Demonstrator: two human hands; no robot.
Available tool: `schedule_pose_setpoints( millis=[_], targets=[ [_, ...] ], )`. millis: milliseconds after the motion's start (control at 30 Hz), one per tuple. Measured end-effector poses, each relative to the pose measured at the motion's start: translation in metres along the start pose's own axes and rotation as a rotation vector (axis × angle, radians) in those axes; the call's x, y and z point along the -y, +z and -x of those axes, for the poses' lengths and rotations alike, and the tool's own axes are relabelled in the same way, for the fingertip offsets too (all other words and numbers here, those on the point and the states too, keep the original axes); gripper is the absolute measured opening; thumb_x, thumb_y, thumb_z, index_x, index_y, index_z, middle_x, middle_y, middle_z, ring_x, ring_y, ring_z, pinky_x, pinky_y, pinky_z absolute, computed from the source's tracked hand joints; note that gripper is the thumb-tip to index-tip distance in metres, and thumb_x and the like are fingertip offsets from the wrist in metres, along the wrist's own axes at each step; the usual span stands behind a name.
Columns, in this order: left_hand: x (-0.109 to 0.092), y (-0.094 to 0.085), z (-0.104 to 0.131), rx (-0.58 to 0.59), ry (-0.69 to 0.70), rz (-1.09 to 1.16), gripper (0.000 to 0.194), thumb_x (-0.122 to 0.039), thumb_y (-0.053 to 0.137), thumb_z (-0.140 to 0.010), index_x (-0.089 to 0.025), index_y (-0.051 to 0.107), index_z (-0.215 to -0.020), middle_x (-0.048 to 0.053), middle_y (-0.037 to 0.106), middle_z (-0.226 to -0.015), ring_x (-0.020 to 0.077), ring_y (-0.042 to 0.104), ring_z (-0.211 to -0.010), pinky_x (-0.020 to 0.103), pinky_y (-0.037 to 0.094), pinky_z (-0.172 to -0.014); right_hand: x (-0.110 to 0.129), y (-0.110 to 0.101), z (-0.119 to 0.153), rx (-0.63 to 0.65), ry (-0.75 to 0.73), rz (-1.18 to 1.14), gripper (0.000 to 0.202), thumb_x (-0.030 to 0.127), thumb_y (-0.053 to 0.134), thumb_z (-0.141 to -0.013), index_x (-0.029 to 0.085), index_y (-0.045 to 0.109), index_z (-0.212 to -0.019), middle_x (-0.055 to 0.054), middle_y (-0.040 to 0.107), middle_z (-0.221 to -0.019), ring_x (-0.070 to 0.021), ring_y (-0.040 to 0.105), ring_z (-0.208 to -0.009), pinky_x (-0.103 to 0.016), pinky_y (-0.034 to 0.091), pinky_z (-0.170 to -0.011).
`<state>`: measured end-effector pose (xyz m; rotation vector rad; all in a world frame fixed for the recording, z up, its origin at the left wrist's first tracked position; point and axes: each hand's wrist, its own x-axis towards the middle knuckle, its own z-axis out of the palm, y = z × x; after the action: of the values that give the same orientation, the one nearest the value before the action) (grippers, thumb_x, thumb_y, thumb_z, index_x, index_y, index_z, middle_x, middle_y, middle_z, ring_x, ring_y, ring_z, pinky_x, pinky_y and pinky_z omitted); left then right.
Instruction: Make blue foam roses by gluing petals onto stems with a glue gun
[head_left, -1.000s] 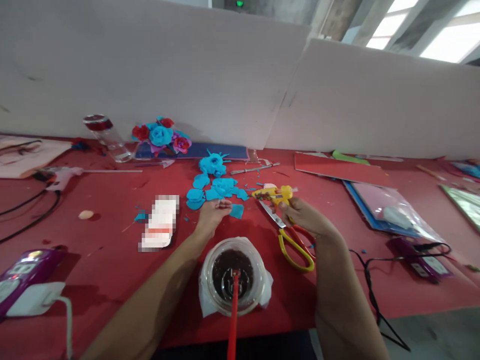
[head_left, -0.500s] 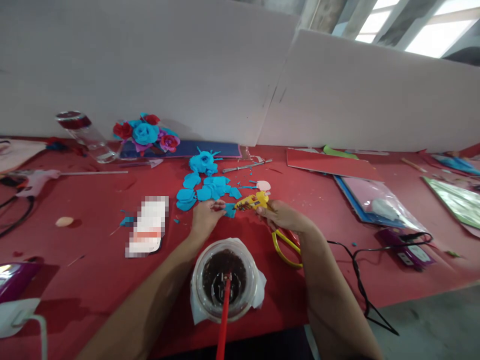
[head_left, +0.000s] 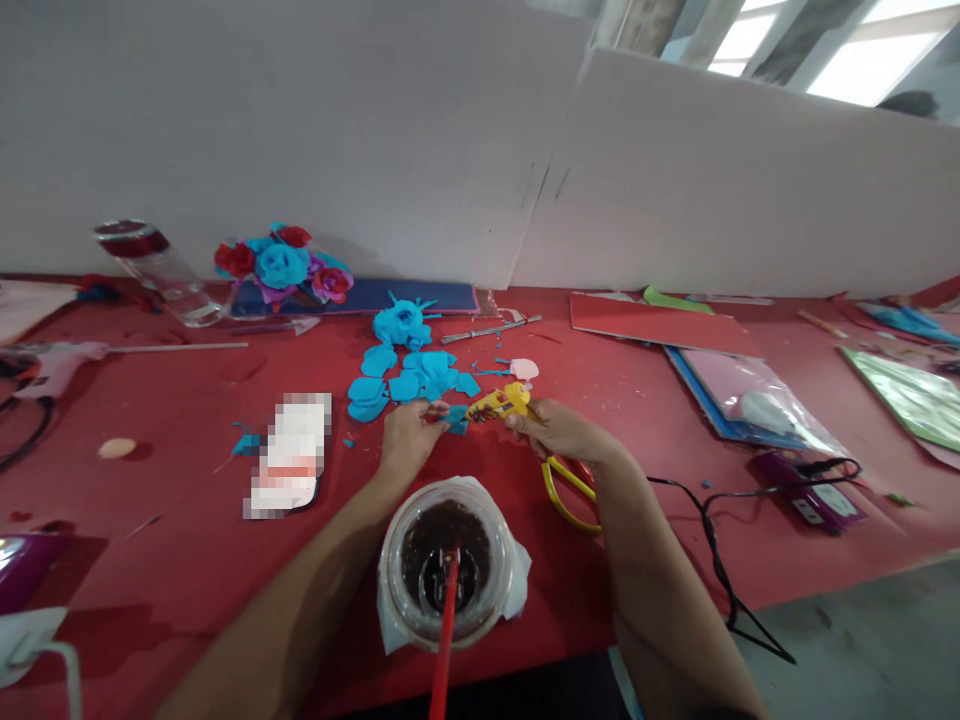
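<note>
Pinched in my left hand (head_left: 409, 438) is a small blue paper petal (head_left: 456, 420), held over the red table. My right hand (head_left: 553, 428) is closed around a yellow glue gun (head_left: 501, 402), whose nozzle points left and meets or nearly meets the petal; I cannot tell which. Just beyond my left hand lie loose blue petals (head_left: 427, 372) in overlapping groups. Behind them rests a blue paper flower (head_left: 403, 322). Yellow-handled scissors (head_left: 571, 505) lie below my right wrist, partly hidden by it.
A lidded cup of dark drink with a red straw (head_left: 444, 640) stands close in front of me. A phone (head_left: 289, 455), a paper bouquet (head_left: 281, 265) and a leaning bottle (head_left: 165, 275) are leftward. At right are a purple power strip (head_left: 810, 495), its black cable and packaged sheets (head_left: 742, 395).
The whole view has shifted slightly, so things appear a little further left. Both hands keep the same hold, with the glue gun still at the petal.
</note>
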<state>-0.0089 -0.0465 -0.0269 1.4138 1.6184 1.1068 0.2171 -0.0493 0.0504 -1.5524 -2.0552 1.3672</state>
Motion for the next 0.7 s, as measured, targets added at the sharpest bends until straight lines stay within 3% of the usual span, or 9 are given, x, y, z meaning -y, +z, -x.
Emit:
schedule_pose_setpoints(
  millis=[333,700],
  targets=[
    [-0.005,-0.001,0.001,0.012,-0.006,-0.073,0.018,-0.012,0.072,-0.062,-0.021,0.073,-0.078,0.006,0.076,-0.089,0.0236,0.070,-0.087,0.034,0.051,-0.084,-0.001,0.001,-0.003,-0.056,0.004,-0.003,0.044,0.061,0.048,-0.085,0.017,0.056,-0.083,0.001,0.056,-0.060,-0.0091,0.047,-0.043,-0.022,0.037,-0.044],
    [-0.011,-0.004,0.005,0.056,0.011,-0.213,0.022,-0.012,0.069,-0.070,-0.018,0.072,-0.091,0.006,0.076,-0.098,0.0192,0.070,-0.093,0.029,0.050,-0.088,-0.002,0.001,-0.004,-0.127,0.017,0.046,0.048,0.065,0.045,-0.083,0.018,0.053,-0.079,0.003,0.049,-0.048,-0.0123,0.049,-0.044,-0.023,0.037,-0.047]
  ],
)
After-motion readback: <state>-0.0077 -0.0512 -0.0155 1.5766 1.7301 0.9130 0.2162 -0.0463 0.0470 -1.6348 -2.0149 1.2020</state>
